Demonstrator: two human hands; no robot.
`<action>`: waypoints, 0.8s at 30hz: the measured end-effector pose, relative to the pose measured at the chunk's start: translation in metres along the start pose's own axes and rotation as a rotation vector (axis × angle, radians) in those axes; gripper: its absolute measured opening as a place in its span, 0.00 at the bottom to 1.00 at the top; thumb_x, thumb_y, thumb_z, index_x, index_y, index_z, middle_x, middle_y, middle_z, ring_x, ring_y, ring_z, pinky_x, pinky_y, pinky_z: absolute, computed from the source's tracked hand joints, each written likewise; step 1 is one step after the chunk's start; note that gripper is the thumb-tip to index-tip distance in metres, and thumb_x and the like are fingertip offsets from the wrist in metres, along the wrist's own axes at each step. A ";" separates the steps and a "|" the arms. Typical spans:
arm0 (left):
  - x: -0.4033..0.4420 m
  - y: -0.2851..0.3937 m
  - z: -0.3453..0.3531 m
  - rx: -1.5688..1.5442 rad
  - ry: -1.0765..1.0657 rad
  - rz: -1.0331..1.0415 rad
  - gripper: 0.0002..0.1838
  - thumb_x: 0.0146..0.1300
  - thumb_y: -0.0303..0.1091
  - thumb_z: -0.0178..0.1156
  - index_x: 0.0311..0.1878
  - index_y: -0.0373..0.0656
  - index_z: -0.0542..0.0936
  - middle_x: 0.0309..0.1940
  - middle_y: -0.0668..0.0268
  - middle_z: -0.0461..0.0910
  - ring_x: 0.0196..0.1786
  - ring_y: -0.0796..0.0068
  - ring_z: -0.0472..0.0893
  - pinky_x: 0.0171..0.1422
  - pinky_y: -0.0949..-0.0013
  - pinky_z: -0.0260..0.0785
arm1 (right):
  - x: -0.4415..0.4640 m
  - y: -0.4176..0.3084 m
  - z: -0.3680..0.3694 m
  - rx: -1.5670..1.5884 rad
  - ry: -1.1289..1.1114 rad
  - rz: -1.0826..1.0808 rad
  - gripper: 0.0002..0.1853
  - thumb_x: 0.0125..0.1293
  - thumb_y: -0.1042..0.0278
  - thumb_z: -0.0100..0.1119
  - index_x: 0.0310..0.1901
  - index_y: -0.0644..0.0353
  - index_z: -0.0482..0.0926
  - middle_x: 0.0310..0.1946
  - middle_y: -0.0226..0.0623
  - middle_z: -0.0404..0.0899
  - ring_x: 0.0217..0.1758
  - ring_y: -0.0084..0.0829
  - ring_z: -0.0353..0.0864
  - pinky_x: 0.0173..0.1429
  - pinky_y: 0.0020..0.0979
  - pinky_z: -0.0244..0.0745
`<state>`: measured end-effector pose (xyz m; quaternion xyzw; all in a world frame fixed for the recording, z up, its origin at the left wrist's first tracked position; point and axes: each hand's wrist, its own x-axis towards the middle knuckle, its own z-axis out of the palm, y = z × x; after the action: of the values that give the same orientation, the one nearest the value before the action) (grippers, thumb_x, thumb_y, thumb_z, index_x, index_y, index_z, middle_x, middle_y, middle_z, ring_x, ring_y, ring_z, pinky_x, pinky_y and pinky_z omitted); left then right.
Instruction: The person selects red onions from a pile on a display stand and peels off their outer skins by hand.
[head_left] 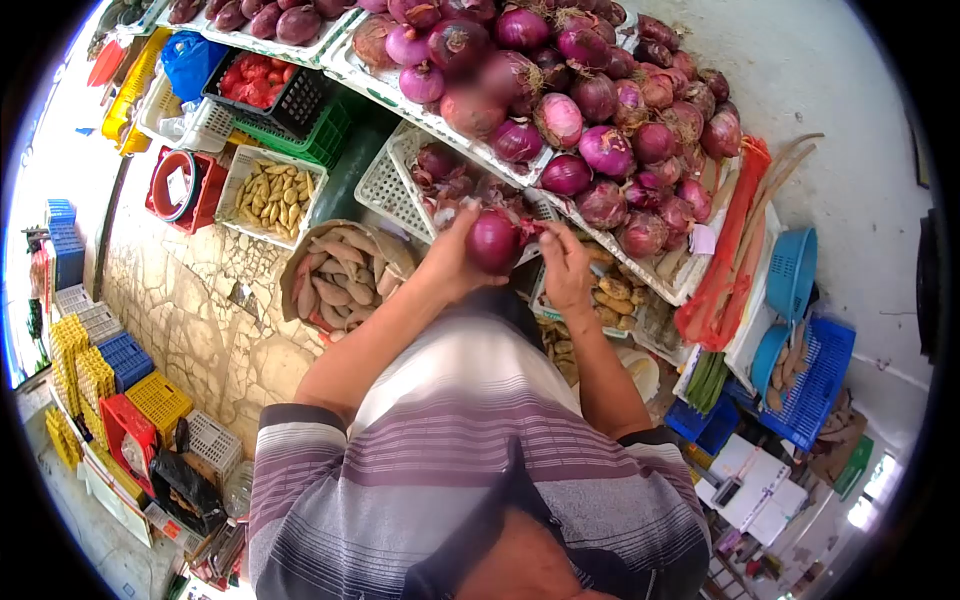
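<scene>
My left hand (452, 254) is wrapped round a large red onion (494, 241) in front of my body. With fingertips pinched together, my right hand (567, 264) grips a strip of reddish onion skin (530, 230) at the onion's right side. The onion looks smooth and shiny. Just beyond it, a white crate (405, 160) holds more onions and loose papery skins. A big heap of red onions (607, 150) rises behind, on white trays.
Near my left arm stand a sack of sweet potatoes (335, 275) and a crate of yellowish roots (270, 195). Brown tubers (615, 290) lie beside my right hand. A red mesh bag (725, 270) and blue baskets (810, 385) are to the right. Coloured crates line the far left.
</scene>
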<state>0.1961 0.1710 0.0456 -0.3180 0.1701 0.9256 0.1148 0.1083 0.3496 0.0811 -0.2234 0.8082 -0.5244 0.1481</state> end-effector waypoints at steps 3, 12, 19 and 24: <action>0.001 -0.001 0.001 -0.016 -0.033 0.003 0.30 0.70 0.64 0.58 0.67 0.58 0.71 0.64 0.59 0.77 0.64 0.49 0.78 0.65 0.26 0.63 | 0.000 0.005 0.011 -0.137 0.047 -0.197 0.16 0.74 0.61 0.64 0.51 0.67 0.81 0.37 0.44 0.84 0.41 0.32 0.81 0.50 0.36 0.76; 0.008 -0.004 -0.013 -0.201 -0.083 0.054 0.31 0.69 0.61 0.59 0.69 0.57 0.70 0.66 0.59 0.76 0.70 0.48 0.73 0.72 0.21 0.52 | 0.001 0.012 0.016 0.002 0.117 0.065 0.13 0.77 0.62 0.59 0.47 0.67 0.81 0.33 0.38 0.84 0.37 0.28 0.79 0.45 0.31 0.75; 0.005 0.003 -0.010 -0.228 -0.165 0.038 0.33 0.69 0.63 0.56 0.71 0.56 0.70 0.70 0.60 0.74 0.73 0.46 0.71 0.73 0.19 0.50 | -0.005 0.021 0.021 0.083 0.081 0.102 0.11 0.75 0.68 0.60 0.50 0.66 0.84 0.34 0.37 0.85 0.37 0.22 0.80 0.43 0.29 0.75; 0.004 0.003 -0.012 -0.244 -0.176 0.059 0.33 0.70 0.63 0.54 0.71 0.56 0.70 0.71 0.61 0.74 0.74 0.46 0.70 0.72 0.19 0.50 | -0.004 0.018 0.015 -0.056 0.038 0.176 0.11 0.73 0.70 0.60 0.51 0.66 0.84 0.36 0.43 0.86 0.37 0.28 0.82 0.44 0.32 0.76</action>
<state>0.1988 0.1638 0.0348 -0.2422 0.0547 0.9667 0.0623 0.1148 0.3460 0.0586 -0.1458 0.8417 -0.4906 0.1719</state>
